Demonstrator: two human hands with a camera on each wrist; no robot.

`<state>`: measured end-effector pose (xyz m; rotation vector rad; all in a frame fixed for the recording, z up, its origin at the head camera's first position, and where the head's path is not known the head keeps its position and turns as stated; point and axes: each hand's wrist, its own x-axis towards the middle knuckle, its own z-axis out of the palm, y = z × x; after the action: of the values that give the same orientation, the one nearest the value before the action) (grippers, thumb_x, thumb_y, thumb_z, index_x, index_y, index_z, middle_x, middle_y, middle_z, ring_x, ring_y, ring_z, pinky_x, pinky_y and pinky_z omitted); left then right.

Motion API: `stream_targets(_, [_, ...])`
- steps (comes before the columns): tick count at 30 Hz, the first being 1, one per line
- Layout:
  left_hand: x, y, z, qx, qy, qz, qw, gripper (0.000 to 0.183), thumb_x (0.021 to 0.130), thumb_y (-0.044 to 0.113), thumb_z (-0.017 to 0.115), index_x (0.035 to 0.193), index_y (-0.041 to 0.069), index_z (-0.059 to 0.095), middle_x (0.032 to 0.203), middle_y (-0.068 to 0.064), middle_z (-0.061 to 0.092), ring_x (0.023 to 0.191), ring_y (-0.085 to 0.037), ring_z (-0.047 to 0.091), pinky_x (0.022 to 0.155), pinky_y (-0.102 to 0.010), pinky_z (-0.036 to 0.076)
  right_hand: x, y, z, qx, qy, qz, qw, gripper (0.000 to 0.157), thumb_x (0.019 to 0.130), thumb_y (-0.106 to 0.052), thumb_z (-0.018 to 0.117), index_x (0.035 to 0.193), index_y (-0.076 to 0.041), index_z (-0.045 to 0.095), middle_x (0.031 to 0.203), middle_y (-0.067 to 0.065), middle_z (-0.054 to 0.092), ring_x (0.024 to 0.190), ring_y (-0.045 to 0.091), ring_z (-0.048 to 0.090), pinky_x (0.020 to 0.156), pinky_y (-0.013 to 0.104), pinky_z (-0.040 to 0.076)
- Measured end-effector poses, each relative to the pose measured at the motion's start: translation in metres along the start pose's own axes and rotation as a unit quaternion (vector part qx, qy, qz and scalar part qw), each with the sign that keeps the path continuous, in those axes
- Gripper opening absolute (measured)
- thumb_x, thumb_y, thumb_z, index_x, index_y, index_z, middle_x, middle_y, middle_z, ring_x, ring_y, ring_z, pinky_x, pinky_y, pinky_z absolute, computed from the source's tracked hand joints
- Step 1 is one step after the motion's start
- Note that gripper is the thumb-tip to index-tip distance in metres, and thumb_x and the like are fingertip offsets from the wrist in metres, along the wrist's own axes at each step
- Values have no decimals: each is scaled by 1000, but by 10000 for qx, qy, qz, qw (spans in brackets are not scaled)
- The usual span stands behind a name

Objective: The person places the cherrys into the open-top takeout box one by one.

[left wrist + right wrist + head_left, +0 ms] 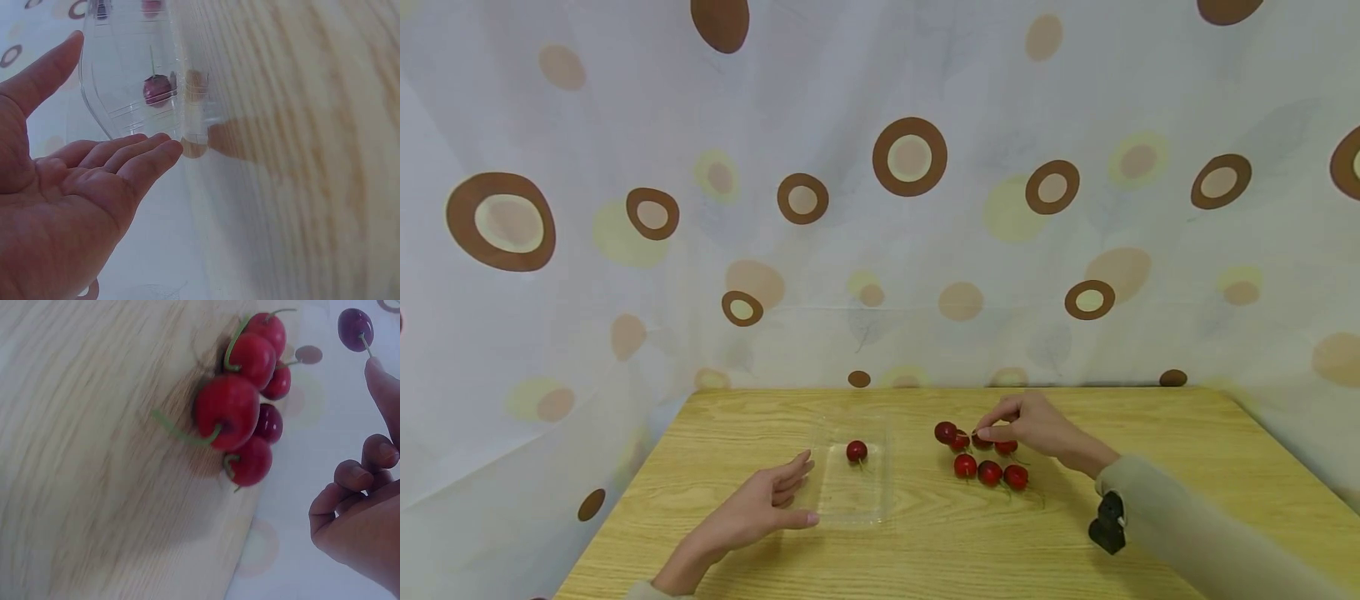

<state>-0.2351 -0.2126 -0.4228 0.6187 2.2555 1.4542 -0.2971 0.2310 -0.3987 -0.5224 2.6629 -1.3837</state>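
Observation:
My right hand [1039,427] pinches a dark red cherry [354,329] by its stem, between thumb and fingertips. The held cherry hangs raised to the left of the fingers, above several red cherries [989,473] with green stems grouped on the table. A clear plastic box [883,500] stands left of that group, with one dark cherry [856,452] lying inside. At the box's left side is my left hand [762,506], its fingers extended and thumb spread apart. In the left wrist view its fingertips are close to the box's wall; whether they touch it I cannot tell.
All of this stands on a light wood-grain table [970,558]. A pale curtain [842,250] patterned with brown and yellow spots hangs behind the table and along its left side. A black device [1107,522] is strapped at the right sleeve.

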Motion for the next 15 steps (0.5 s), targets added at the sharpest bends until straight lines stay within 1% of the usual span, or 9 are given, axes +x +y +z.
stream_targets(2, [-1,0,0,-8,12,-4,10000,91,102,19,75,165,-7,15,166,-34,23,149,-53,29,116,-60,38,3,-6,7,31,-33,-64,10000,20,95,-22,82,104,-4,85,92,6,67,80,22,50,70,33,42])
stream_targets(5, [-2,0,-1,-22,32,-20,10000,91,101,18,75,165,-7,14,166,-33,23,149,-53,29,116,-60,38,9,-14,16,128,-86,-100,9998,19,95,-22,82,104,-5,85,96,6,68,83,23,53,72,34,45])
stream_targets(7, [-3,1,-1,-31,43,-41,10000,91,101,18,75,165,-6,14,166,-33,23,149,-53,29,116,-60,39,12,-20,22,165,-134,-201,9996,19,95,-21,81,104,-4,85,98,6,69,84,23,55,72,35,47])
stream_targets(9, [-4,1,-1,-23,64,-70,10000,92,101,18,75,165,-6,14,166,-33,24,150,-53,29,116,-59,39,17,-25,28,178,-173,-260,9994,19,96,-21,81,104,-5,85,98,6,70,81,24,53,69,35,46])
stream_targets(10, [-4,1,-1,-21,80,-80,9999,92,101,18,76,165,-6,15,166,-33,24,150,-53,29,116,-59,39,19,-27,31,174,-196,-323,9991,18,96,-20,80,103,-5,85,98,5,70,81,24,53,69,35,45])
stream_targets(12, [-3,1,-1,-40,88,-80,9999,92,101,18,76,165,-6,15,166,-33,24,150,-52,29,116,-58,38,23,-31,37,153,-215,-427,9987,16,96,-20,80,102,-5,85,99,5,71,82,23,54,72,35,46])
stream_targets(15, [-1,0,-1,-91,73,-67,9999,92,101,18,76,166,-6,15,166,-32,24,150,-51,30,118,-57,37,28,-37,45,140,-222,-451,9986,14,96,-19,80,101,-7,85,100,4,71,87,22,57,78,36,47])
